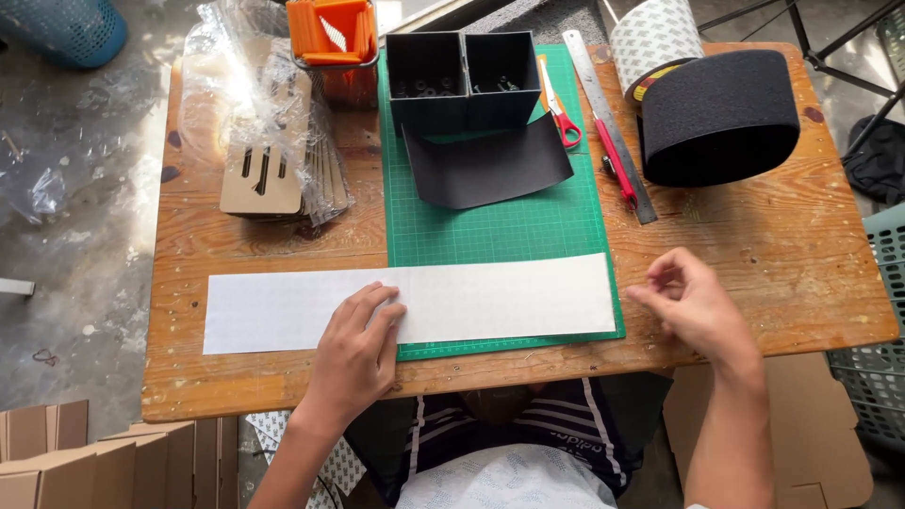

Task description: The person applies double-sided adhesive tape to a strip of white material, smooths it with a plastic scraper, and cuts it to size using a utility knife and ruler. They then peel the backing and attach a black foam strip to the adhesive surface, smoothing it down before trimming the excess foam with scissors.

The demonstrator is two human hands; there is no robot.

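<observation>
Two hands are over the long white strip (490, 300), which lies flat across the near edge of the bench (801, 254), its right part on the green cutting mat (500, 231) and its left part on bare wood; the left hand (358, 344) presses down on the strip near its middle, fingers spread flat and together, holding nothing, just pinning; the right hand (693, 302) hangs just past the strip's right end, apart from it, fingers curled loosely with thumb and forefinger near each other, gripping nothing that I can see; to do this well, I'd judge, keep the left palm's weight steady so the strip cannot creep, and take the right end by its corner with a light pinch, pulling along the strip and not upward; both forearms come in low from the near edge, wrists level; further back sit a black sheet (485, 165), a steel ruler (608, 123), red-handled scissors (558, 108) and a wide black roll (721, 118), all well apart from the hands.
</observation>
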